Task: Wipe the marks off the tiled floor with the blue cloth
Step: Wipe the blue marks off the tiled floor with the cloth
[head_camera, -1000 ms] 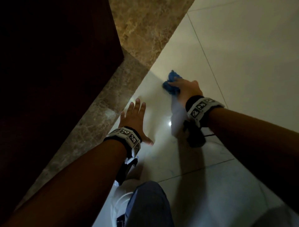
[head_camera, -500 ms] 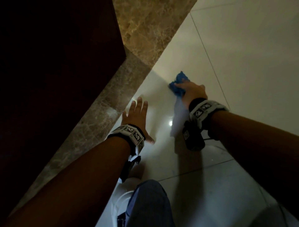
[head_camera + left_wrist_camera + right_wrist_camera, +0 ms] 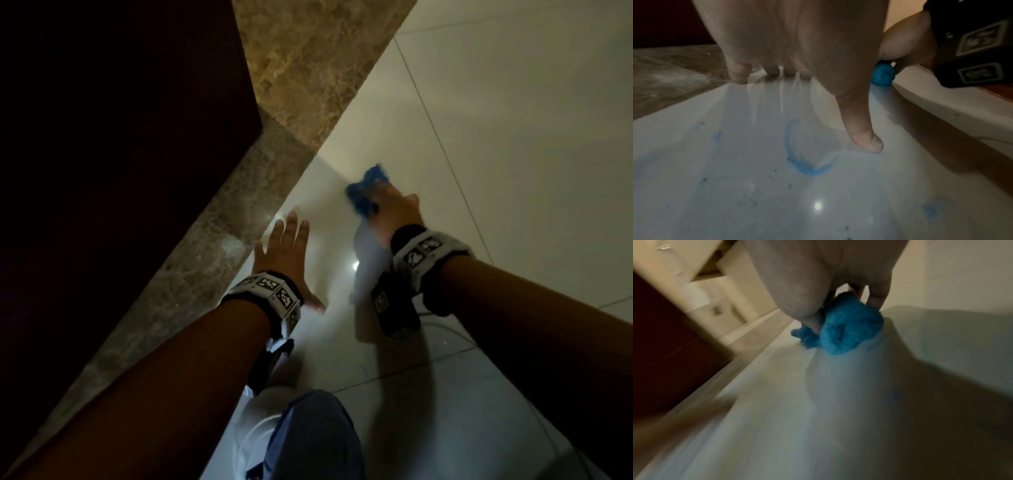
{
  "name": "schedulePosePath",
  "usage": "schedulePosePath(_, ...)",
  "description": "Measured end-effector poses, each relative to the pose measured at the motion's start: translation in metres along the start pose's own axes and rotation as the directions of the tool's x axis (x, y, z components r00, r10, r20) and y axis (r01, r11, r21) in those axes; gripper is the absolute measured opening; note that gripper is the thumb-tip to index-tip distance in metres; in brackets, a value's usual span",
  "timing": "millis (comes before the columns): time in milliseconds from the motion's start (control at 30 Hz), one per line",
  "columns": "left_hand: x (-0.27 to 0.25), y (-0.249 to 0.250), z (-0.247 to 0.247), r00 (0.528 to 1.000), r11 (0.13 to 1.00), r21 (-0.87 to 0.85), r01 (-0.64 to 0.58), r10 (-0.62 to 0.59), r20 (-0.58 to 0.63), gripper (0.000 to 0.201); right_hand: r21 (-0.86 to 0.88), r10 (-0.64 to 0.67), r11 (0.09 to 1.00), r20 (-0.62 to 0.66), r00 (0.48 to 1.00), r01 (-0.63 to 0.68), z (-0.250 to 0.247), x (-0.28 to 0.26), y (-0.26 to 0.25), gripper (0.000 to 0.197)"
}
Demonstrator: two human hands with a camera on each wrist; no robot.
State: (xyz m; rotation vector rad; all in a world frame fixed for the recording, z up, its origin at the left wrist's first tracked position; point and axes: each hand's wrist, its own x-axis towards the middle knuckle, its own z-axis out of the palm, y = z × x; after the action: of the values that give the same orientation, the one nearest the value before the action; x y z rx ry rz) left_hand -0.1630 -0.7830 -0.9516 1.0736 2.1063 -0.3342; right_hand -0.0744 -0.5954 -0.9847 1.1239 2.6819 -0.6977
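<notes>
My right hand (image 3: 394, 212) grips a bunched blue cloth (image 3: 366, 192) and presses it on the pale tiled floor (image 3: 496, 137). In the right wrist view the cloth (image 3: 849, 332) bulges out under the curled fingers, and that picture is blurred. My left hand (image 3: 284, 260) lies flat on the floor with fingers spread, left of the cloth. In the left wrist view a curved blue mark (image 3: 801, 155) sits on the tile under the palm, beside the thumb (image 3: 865, 138). Fainter blue smudges (image 3: 931, 211) lie nearby, and the cloth (image 3: 882, 75) shows behind the hand.
A brown marble border strip (image 3: 191, 274) runs diagonally along the left of the tiles, with dark wood (image 3: 102, 137) beyond it. My knee in blue trousers (image 3: 315, 438) is at the bottom. A thin cable (image 3: 445, 325) trails from the right wrist camera. Pale tiles stretch off to the right.
The right hand has slid the cloth away from the marble border, toward the right and a little farther out. The left hand stays planted flat on the floor.
</notes>
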Motion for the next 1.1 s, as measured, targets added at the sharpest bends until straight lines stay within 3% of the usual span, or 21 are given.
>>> schedulePosePath(100, 0.000, 0.000, 0.001, 1.000, 1.000, 0.023, -0.010, 0.010, -0.016, 0.147, -0.126, -0.315, 0.931, 0.191, 0.930, 0.342, 0.013, -0.033, -0.026, 0.047)
schedulePosePath(133, 0.000, -0.001, 0.000, 1.000, 1.000, 0.027, -0.012, 0.012, -0.020, 0.147, -0.143, -0.368, 0.910, 0.153, 0.917, 0.389, 0.008, -0.032, -0.027, 0.045)
schedulePosePath(200, -0.001, -0.001, 0.001, 0.999, 1.000, 0.007, -0.016, 0.016, -0.031, 0.145, -0.108, -0.272, 0.956, 0.026, 0.962, 0.274, -0.006, -0.012, -0.015, 0.044)
schedulePosePath(267, -0.002, -0.002, 0.003, 0.999, 1.000, -0.016, -0.022, 0.021, -0.038, 0.144, -0.055, -0.073, 0.996, -0.061, 0.995, 0.070, -0.013, 0.018, 0.013, 0.047)
schedulePosePath(367, -0.001, -0.003, 0.004, 0.999, 1.000, -0.009, -0.015, 0.014, -0.034, 0.146, 0.096, 0.155, 0.985, -0.149, 0.977, -0.142, -0.006, 0.026, 0.025, 0.050)
schedulePosePath(433, 0.000, -0.003, 0.004, 0.999, 1.000, -0.005, -0.009, 0.009, -0.035, 0.146, 0.067, 0.098, 0.994, -0.101, 0.990, -0.091, 0.008, 0.013, 0.013, 0.051)
schedulePosePath(467, 0.002, -0.002, 0.004, 0.999, 1.000, -0.001, -0.008, 0.008, -0.034, 0.147, 0.075, 0.000, 0.997, 0.001, 1.000, 0.000, 0.014, 0.000, 0.003, 0.051)
schedulePosePath(500, 0.002, -0.001, 0.003, 1.000, 1.000, -0.007, -0.008, 0.008, -0.028, 0.147, 0.032, -0.150, 0.989, 0.115, 0.982, 0.148, 0.017, -0.012, -0.001, 0.053)
schedulePosePath(567, 0.002, 0.001, 0.002, 1.000, 1.000, -0.016, -0.006, 0.006, -0.023, 0.148, -0.105, -0.387, 0.894, 0.311, 0.868, 0.436, 0.015, -0.034, 0.001, 0.056)
schedulePosePath(600, 0.002, 0.001, 0.002, 1.000, 1.000, -0.014, -0.005, 0.005, -0.027, 0.148, -0.121, -0.437, 0.866, 0.289, 0.852, 0.485, 0.007, -0.034, 0.008, 0.058)
schedulePosePath(667, 0.000, 0.001, 0.001, 1.000, 1.000, -0.009, 0.000, 0.000, -0.019, 0.148, -0.112, -0.370, 0.917, 0.125, 0.921, 0.383, -0.004, -0.015, 0.031, 0.054)
schedulePosePath(733, 0.001, 0.001, 0.001, 1.000, 1.000, -0.005, 0.006, -0.006, -0.014, 0.148, -0.123, -0.193, 0.974, 0.007, 0.981, 0.193, -0.009, 0.007, 0.048, 0.045)
schedulePosePath(833, 0.000, 0.003, -0.001, 1.000, 1.000, -0.008, 0.015, -0.015, -0.002, 0.149, -0.044, -0.048, 0.998, 0.001, 0.999, 0.048, -0.006, 0.000, 0.029, 0.044)
schedulePosePath(967, 0.001, 0.006, -0.004, 1.000, 1.000, -0.012, 0.025, -0.025, 0.007, 0.150, -0.095, -0.232, 0.964, 0.160, 0.959, 0.249, 0.002, -0.050, 0.014, 0.044)
schedulePosePath(1033, 0.001, 0.006, -0.005, 1.000, 1.000, -0.007, 0.029, -0.029, 0.005, 0.149, -0.115, -0.276, 0.947, 0.189, 0.942, 0.301, -0.011, -0.036, 0.025, 0.045)
schedulePosePath(1100, 0.000, 0.006, -0.005, 1.000, 1.000, 0.001, 0.029, -0.029, 0.008, 0.149, -0.140, -0.236, 0.956, 0.163, 0.958, 0.259, -0.024, -0.004, 0.039, 0.041)
